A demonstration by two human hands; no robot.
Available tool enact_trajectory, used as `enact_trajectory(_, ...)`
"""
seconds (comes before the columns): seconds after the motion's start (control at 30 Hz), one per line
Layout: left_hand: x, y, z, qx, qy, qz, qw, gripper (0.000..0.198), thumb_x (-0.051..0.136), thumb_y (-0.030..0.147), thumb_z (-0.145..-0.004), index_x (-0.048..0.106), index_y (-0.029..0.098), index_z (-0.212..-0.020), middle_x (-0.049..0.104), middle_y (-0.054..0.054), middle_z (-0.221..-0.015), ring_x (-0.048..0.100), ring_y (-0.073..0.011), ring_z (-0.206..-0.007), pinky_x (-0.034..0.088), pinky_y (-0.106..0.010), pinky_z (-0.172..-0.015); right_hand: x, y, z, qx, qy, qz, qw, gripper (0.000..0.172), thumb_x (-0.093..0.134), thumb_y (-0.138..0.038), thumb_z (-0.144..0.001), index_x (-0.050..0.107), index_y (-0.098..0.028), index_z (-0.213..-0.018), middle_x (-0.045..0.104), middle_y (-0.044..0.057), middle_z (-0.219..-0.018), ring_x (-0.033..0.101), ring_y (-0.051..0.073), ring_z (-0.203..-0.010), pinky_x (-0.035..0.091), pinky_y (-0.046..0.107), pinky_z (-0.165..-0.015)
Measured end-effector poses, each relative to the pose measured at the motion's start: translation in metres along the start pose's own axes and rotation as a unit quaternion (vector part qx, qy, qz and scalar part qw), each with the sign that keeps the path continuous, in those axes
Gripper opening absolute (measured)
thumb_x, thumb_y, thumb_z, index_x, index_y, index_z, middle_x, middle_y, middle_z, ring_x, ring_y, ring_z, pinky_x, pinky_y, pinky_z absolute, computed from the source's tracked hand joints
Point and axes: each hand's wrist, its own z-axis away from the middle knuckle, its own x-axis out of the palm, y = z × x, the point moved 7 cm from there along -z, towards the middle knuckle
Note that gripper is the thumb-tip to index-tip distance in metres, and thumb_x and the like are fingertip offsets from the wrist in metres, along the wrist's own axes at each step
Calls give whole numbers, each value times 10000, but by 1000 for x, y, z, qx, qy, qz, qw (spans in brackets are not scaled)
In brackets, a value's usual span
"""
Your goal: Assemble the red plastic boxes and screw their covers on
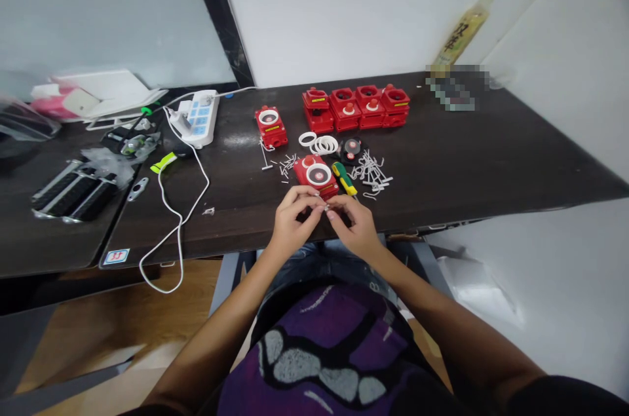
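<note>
Pinching a tiny piece (326, 208) in the fingertips of left hand (293, 216) and right hand (357, 223) just below frame centre, beside the nearest red box (318, 175), so go light tbh, probably easy to drop.

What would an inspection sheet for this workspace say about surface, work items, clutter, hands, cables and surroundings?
Surface: dark tabletop, slightly shiny.
Work items: red unit at centre, row of red units behind; loose white rings, T-shaped metal pieces, green-yellow screwdriver.
Clutter: black ribbed parts at left.
Hands: left hand and right hand close together at something too small to identify; grip unclear.
Cables: white cable, its loop hanging past the front edge.
Surroundings: pale wall, yellow packet leaning there.
</note>
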Motion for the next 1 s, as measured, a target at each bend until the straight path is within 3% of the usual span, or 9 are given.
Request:
enact_trajectory(0.43, 6, 1, -3, 13, -44, 48, 998, 71, 726, 224, -954, 790, 194, -961, 613, -94, -1176, 680, -176, -977, 584, -346, -881, 0, -8, -3, -33, 0, 43, 999, 69, 622, -180, -940, 626, -227, -889, 642, -5, -795, 587, 146, -693, 506, 291, -681)
enact_trajectory(0.67, 4, -4, -2, -16, -30, 40, 999, 106, 703, 267, -973, 784, 197, -971, 634, -101, -1178, 685, -166, -914, 559, -299, -743, 0, 2, 1, 11, 2, 3, 1000, 52, 653, -252, -956, 655, -232, -1004, 696, 18, -875, 641, 158, -720, 542, 305, -689)
enact_trajectory(0.8, 4, -3, -1, -11, -30, 35, 999, 108, 703, 266, -973, 788, 200, -973, 644, -100, -1168, 681, -167, -922, 545, -289, -730, -2, 2, 2, 0, 10, 27, 1000, 70, 636, -278, -983, 661, -231, -936, 688, 10, -833, 629, 156, -712, 533, 310, -703)
enact_trajectory(0.9, 2, -5, -1, -15, -13, 30, 999, 121, 687, 253, -984, 779, 214, -1052, 667, -90, -1154, 669, -158, -911, 536, -279, -732, -4, 4, 2, 3, 16, 13, 1000, 99, 629, -284, -996, 671, -230, -926, 703, 16, -847, 646, 161, -743, 533, 318, -730)
enact_trajectory(1.0, -6, -9, 2, -34, 48, 14, 998, 147, 645, 245, -1010, 748, 212, -1110, 700, -66, -1050, 663, -146, -882, 539, -271, -760, -9, 10, 4, 44, 40, -36, 998, 115, 629, -301, -1000, 683, -227, -931, 708, 20, -843, 667, 164, -742, 550, 319, -718)
